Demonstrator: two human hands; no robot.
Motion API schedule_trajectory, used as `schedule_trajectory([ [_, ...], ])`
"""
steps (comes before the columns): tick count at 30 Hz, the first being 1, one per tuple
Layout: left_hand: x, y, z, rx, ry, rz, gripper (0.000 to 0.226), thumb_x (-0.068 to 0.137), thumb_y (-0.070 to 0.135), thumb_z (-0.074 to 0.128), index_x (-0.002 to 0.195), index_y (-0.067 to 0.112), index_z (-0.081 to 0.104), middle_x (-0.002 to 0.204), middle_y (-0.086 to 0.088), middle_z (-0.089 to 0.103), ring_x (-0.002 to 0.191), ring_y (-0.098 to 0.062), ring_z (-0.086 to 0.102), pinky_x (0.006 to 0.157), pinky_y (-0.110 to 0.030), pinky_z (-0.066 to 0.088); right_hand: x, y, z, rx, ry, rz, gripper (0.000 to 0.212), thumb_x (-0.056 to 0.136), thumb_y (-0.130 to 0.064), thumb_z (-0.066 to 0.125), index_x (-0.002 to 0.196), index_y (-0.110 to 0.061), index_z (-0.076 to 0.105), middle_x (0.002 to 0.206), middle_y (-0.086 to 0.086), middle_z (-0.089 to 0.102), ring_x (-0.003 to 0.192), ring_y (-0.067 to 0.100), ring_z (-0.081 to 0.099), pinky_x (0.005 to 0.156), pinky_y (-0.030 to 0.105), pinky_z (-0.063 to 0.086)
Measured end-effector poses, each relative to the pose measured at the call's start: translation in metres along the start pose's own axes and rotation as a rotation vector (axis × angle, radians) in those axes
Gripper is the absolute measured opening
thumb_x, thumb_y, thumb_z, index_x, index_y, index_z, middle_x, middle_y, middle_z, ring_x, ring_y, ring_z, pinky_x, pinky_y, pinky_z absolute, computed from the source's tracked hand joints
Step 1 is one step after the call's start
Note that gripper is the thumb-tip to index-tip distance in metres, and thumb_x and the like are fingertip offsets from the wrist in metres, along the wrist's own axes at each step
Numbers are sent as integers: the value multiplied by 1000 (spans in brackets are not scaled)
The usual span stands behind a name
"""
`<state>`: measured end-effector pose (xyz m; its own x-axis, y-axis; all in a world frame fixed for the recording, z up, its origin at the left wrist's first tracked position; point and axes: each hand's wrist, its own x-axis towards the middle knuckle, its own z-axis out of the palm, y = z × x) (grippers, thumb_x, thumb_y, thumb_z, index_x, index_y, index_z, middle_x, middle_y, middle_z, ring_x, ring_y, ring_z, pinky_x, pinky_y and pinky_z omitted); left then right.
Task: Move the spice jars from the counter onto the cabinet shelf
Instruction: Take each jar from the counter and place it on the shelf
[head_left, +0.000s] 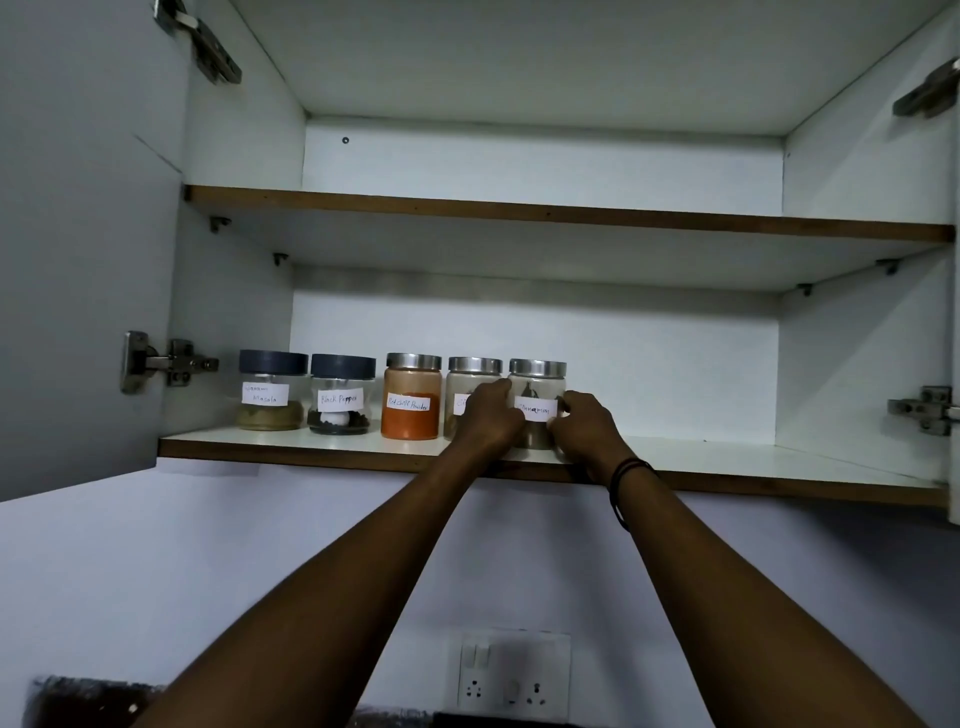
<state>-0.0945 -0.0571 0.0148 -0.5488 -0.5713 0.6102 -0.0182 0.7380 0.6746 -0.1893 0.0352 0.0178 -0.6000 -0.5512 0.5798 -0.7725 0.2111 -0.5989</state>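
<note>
On the lower cabinet shelf, at the right end of a row of five, stood the cinnamon jar, upright, long axis vertical, steel lid on top. Taken as landmark for all the rest. Just left of it, touching or nearly so, the fourth jar, label half hidden; further left the red chilli powder jar, then the black pepper jar, and farthest left the masala jar. Right of it, only bare shelf up to the cabinet wall.

Directly in front of the cinnamon jar, reaching up from below, both hands. Left hand against its left flank, fingers curled, partly covering the fourth jar too. Right hand against its right flank, fingers curled round the glass beside the label. Gripped from both sides, then, about equally near; whether the base rested fully on the shelf could not be told, lower edge being hidden by the knuckles.

Judged: placement nearly finished, with letting go and drawing straight back likely next. Risk: left fingers nudging the fourth jar on the way out. Well below the jar, a wall socket; bench out of view.
</note>
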Motion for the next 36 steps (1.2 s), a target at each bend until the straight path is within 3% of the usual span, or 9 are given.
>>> schedule_trajectory([
  [5, -1, -5, 5, 51, -2, 31, 30, 90, 8, 56, 117, -2, 63, 123, -18, 63, 114, -33, 59, 95, -42, 51, -4, 2, -5, 90, -104, 29, 26, 82, -4, 65, 108, -3, 65, 110, 19, 68, 102, 38, 64, 87, 44, 53],
  [7, -7, -4, 4, 73, 28, 56, 16, 91, 8, 55, 97, -3, 66, 106, -18, 65, 100, -30, 61, 77, -31, 48, -8, 2, -5, 29, -68, 12, 8, 84, -5, 62, 92, -7, 62, 95, 11, 65, 93, 34, 61, 71, 33, 51],
  [10, -25, -1, 2, 69, 83, 156, 17, 93, 8, 53, 90, -3, 66, 95, -17, 66, 89, -28, 61, 72, -34, 46, -22, 2, -1, -5, 92, -59, 14, 86, -7, 57, 75, -10, 48, 78, 2, 53, 78, 23, 50, 52, 18, 32],
  [15, -73, -1, 2, -113, 120, 309, 24, 95, 8, 56, 114, 5, 69, 107, -6, 72, 97, -17, 65, 85, -28, 52, -85, 13, 6, 363, 251, -129, 27, 92, -12, 58, 117, -18, 67, 103, -10, 67, 94, 2, 62, 76, 8, 45],
  [17, -96, -6, 6, -134, 128, 344, 24, 96, 11, 57, 116, 8, 70, 107, 0, 71, 97, -11, 65, 83, -16, 50, -114, 20, 7, 441, 259, -119, 25, 93, -15, 61, 117, -21, 68, 103, -16, 67, 95, -7, 62, 77, 4, 47],
  [22, -157, -38, 33, -219, 40, 197, 26, 99, 22, 56, 121, 18, 69, 111, 12, 68, 99, 2, 62, 81, -1, 44, -176, 47, 19, 444, 165, 15, 26, 94, -25, 61, 119, -20, 67, 109, -7, 70, 100, 6, 66, 86, 20, 52],
  [29, -297, -116, 102, -307, -264, -62, 26, 101, 23, 48, 106, 24, 73, 100, 13, 75, 96, 4, 67, 84, -12, 50, -319, 121, 78, 338, -13, 257, 27, 90, -8, 57, 111, -20, 69, 102, -10, 71, 85, -8, 63, 74, 1, 43],
  [33, -390, -160, 141, -225, -439, -159, 25, 102, 16, 47, 109, 20, 72, 101, 7, 71, 92, -1, 65, 85, -20, 51, -408, 165, 110, 230, -143, 406, 32, 91, -4, 52, 121, -9, 65, 117, 11, 67, 108, 21, 63, 98, 35, 50],
  [36, -449, -184, 160, -136, -580, -204, 25, 102, 14, 47, 108, 9, 71, 104, -4, 72, 94, -13, 66, 87, -31, 52, -474, 189, 122, 52, -203, 456, 36, 91, -8, 56, 126, -13, 61, 125, 8, 63, 115, 20, 58, 95, 12, 39],
])
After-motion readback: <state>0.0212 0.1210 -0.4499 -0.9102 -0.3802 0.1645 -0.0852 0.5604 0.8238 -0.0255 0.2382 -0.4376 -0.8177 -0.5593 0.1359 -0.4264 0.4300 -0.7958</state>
